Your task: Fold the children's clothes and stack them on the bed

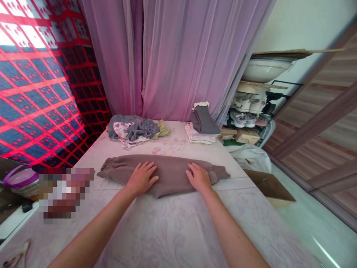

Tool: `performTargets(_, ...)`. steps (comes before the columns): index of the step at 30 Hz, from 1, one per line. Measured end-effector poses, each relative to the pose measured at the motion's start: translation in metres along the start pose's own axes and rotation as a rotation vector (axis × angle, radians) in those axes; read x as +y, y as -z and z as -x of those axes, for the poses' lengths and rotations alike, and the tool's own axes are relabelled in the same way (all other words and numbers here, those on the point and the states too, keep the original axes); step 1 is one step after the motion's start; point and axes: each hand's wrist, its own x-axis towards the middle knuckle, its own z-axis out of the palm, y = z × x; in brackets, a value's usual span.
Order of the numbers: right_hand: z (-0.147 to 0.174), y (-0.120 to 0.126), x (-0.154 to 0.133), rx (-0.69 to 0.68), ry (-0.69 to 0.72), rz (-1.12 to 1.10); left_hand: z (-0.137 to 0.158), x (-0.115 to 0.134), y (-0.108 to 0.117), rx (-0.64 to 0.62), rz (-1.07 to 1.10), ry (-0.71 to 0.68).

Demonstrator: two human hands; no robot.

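Note:
A pair of brown trousers (170,173) lies folded lengthwise across the bed in front of me. Its gathered waistband is at the left and a ribbed cuff at the right. My left hand (142,176) rests flat on the left half, fingers spread. On the right half, near the cuff, my right hand (199,176) also lies flat with its fingers apart. Neither hand grips the cloth. Beyond the trousers, a crumpled heap of clothes (134,130) sits at the far left. A neat stack of folded clothes (202,134) with a grey folded garment (205,119) on top is at the far right.
The bed (156,230) has a pale patterned sheet. Purple curtains (184,59) hang behind it, and a red-and-dark checked cloth (41,93) at left. To the right stand a shoe rack (242,108) and an open cardboard box (267,186) on the floor. A patch at left is blurred out.

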Motion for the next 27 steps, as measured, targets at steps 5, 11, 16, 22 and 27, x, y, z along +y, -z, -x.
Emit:
performTargets(5, -0.007, 0.037, 0.086, 0.257, -0.452, -0.073, 0.005, 0.007, -0.025, -0.009, -0.025, 0.022)
performTargets(11, -0.013, 0.05, 0.142, -0.138, -0.615, -0.374, 0.003, 0.004, -0.024, -0.045, -0.068, 0.036)
performTargets(16, -0.016, 0.05, 0.136, -0.11, -0.542, -0.534, 0.003, 0.005, -0.025, -0.028, -0.112, 0.018)
performTargets(22, -0.025, 0.049, 0.131, 0.126, -0.461, -0.432, 0.004, 0.006, -0.024, -0.049, -0.163, 0.028)
performTargets(27, -0.023, 0.027, 0.132, 0.19, -0.37, 0.045, 0.004, 0.007, -0.024, -0.05, -0.157, 0.025)
